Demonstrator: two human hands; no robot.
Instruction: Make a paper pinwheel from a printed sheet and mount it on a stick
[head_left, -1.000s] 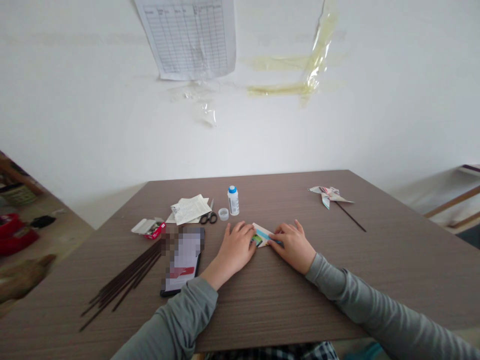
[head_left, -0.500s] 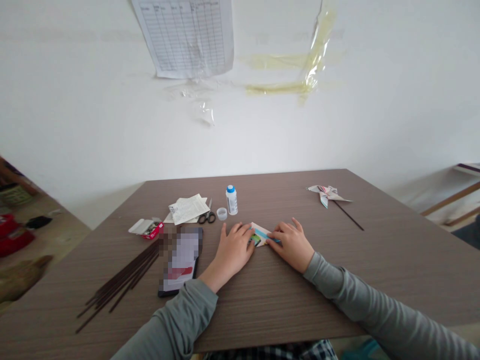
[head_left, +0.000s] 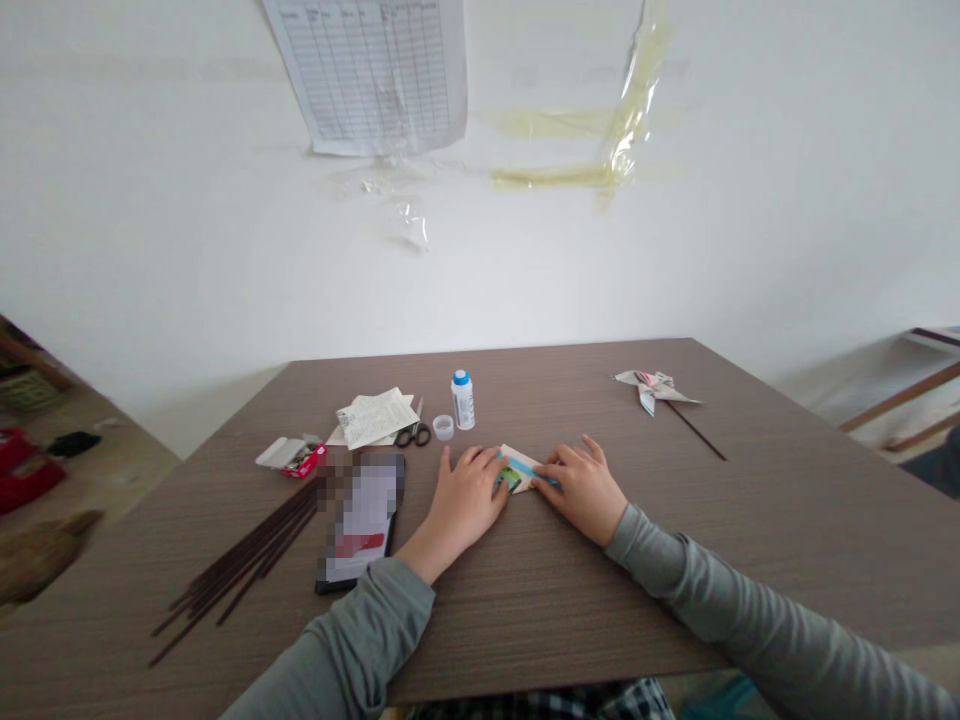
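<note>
A folded piece of printed paper (head_left: 520, 466), with blue and green on it, lies on the table between my hands. My left hand (head_left: 466, 492) holds down its left end, the fingers bent over it and covering that corner. On the other end my right hand (head_left: 581, 488) grips the paper between thumb and fingers, with one finger raised. The hands hide both ends of the paper. Just beyond them stand a white glue bottle (head_left: 464, 405) with a blue cap and a small clear cup or lid (head_left: 443, 428).
Left of my hands lie black scissors (head_left: 413, 434), paper sheets (head_left: 377, 417), a red and white box (head_left: 300, 457), a phone (head_left: 364, 530) and several thin dark sticks (head_left: 240, 550). A paper pinwheel (head_left: 654, 388) on a stick rests at the right back. A white wall (head_left: 525, 280) rises behind the table.
</note>
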